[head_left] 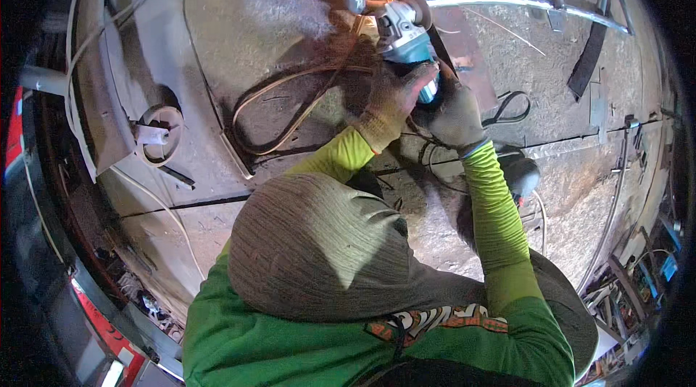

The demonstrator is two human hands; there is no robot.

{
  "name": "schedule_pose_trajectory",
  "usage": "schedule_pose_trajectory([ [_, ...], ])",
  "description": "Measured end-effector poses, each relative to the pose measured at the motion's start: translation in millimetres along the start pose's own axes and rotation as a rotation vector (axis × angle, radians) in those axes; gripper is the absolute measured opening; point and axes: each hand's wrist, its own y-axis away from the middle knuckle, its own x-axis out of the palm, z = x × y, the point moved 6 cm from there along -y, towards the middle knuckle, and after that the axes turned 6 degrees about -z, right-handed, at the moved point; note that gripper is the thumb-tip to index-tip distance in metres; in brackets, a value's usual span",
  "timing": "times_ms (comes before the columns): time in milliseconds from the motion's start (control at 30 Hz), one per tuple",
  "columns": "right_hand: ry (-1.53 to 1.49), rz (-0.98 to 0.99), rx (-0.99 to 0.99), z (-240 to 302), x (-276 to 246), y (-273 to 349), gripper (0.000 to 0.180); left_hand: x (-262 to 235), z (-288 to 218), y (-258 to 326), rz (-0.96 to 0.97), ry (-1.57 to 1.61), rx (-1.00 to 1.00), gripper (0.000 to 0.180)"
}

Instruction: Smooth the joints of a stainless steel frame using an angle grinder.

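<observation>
Both gloved hands clenched the angle grinder (406,43), left hand (395,97) forward, right hand (453,115) behind; steady, light pressure against the metal tube (507,1) seemed advisable.

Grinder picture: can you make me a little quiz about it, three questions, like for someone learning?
1. True or false: both gloved hands, left hand and right hand, grip the angle grinder.
2. What does the grinder's disc touch? A) shiny metal tube B) wooden plank C) glass bottle
3. Fill in: the sleeves are bright ____.

Key: 1 true. 2 A; sparks glow where the disc meets the tube. 3 green.
</observation>
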Motion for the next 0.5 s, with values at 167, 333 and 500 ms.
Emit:
schedule_pose_trajectory([
  [167,-0.034,-0.036,0.068,-33.1,13.7,31.4,0.084,10.7,16.7,13.6,0.093,0.078,-0.180,0.033],
  [333,-0.626,-0.063,0.503,-61.2,-13.9,53.2,0.061,21.2,-5.2,11.1,0.383,-0.617,0.071,0.044],
  [500,-0.626,-0.334,0.367,-61.0,-62.4,34.4,0.039,18.6,-42.1,-34.0,0.008,-1.189,0.688,0.063],
])
